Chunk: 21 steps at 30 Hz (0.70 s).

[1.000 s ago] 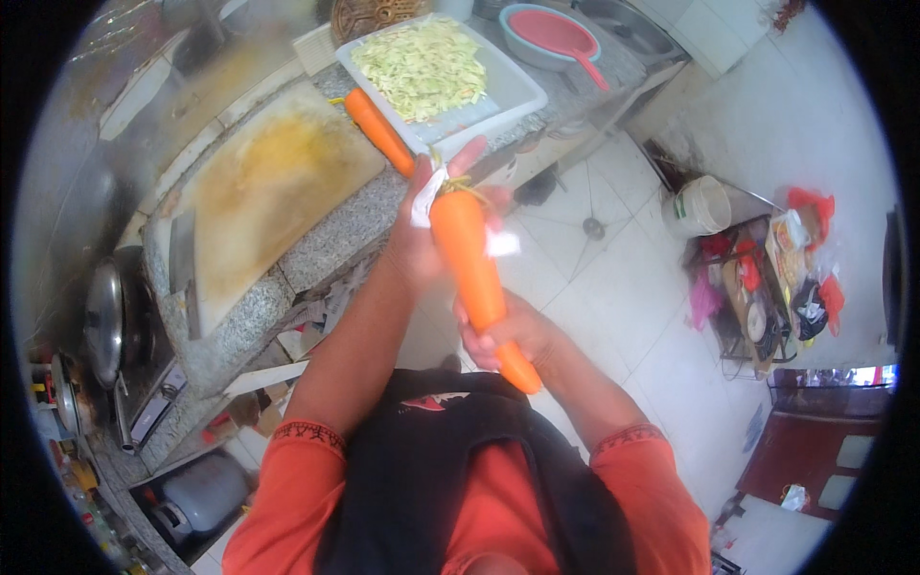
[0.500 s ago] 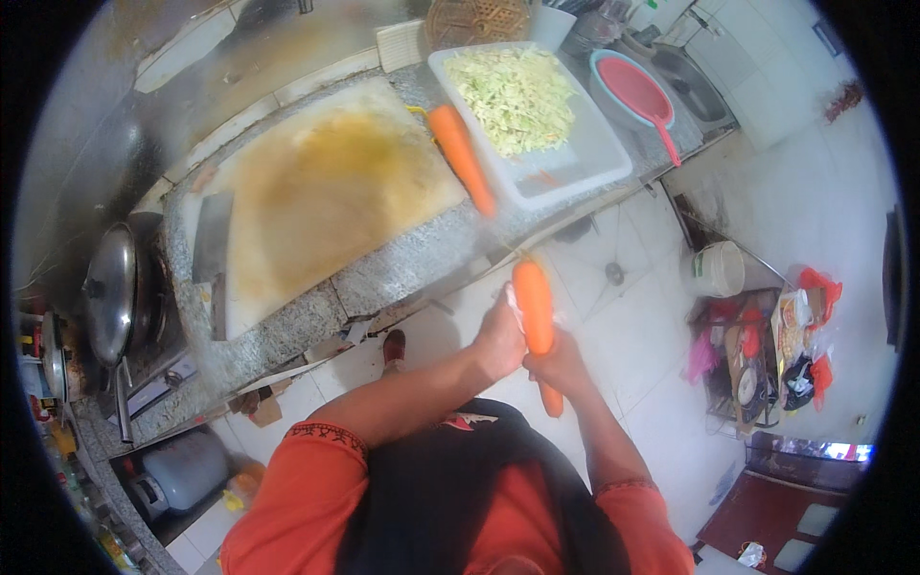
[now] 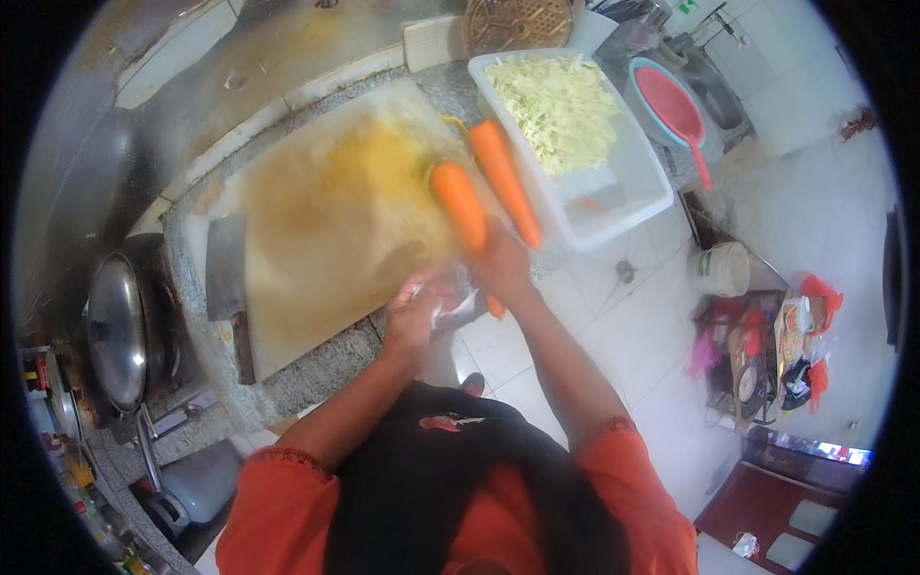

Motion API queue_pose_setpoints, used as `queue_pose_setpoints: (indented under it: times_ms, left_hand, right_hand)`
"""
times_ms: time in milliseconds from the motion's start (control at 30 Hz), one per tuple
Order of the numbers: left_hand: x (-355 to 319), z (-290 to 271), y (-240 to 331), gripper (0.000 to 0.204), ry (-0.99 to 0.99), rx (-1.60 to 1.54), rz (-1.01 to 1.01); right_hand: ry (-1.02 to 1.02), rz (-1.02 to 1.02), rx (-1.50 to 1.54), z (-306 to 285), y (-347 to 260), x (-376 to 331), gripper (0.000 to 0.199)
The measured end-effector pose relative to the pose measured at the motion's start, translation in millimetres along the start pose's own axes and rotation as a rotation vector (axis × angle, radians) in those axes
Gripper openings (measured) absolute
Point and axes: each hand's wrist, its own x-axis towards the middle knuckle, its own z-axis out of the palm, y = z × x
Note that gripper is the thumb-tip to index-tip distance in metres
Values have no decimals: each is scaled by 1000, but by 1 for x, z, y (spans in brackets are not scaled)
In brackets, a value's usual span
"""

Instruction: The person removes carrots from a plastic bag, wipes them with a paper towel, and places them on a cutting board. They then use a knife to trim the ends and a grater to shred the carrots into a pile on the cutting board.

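My right hand [image 3: 502, 261] is closed round a peeled-looking orange carrot [image 3: 458, 203], held slanting over the right side of the cutting board [image 3: 316, 225]; its other end shows below the hand. A second carrot [image 3: 503, 177] lies beside it, along the edge of the white plastic tub [image 3: 632, 209]. My left hand [image 3: 414, 311] is at the board's front edge, its fingers closed on a thin white crumpled piece [image 3: 463, 309], paper or cloth, I cannot tell which. Shredded cabbage [image 3: 556, 110] fills the tub's far part, with a few orange scraps near its front.
A cleaver [image 3: 227, 273] lies on the board's left side. Further left, a lidded pan [image 3: 118, 331] sits on the stove, its handle pointing toward me. Right of the tub stands a blue basin with a pink strainer [image 3: 671, 103]. A white bucket [image 3: 724, 268] stands on the floor.
Both hands have moved forward and left, from above the floor to the cutting board. The left hand has come away from the carrot with the white piece; the right still grips the carrot.
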Motion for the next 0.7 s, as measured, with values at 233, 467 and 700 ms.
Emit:
queue_pose_setpoints:
  times_ms: [233,467,700]
  left_hand:
    - [17,-34,20,30,62,-37,13]
    - [26,-51,15,31,-38,-74,-8]
    - [19,-20,35,51,-214,-93,-39]
  right_hand:
    - [108,-88,-102,50,-34,36,54]
    - [602,-278,-90,12,34,0,42]
    - [536,110,-158,15,51,11,42]
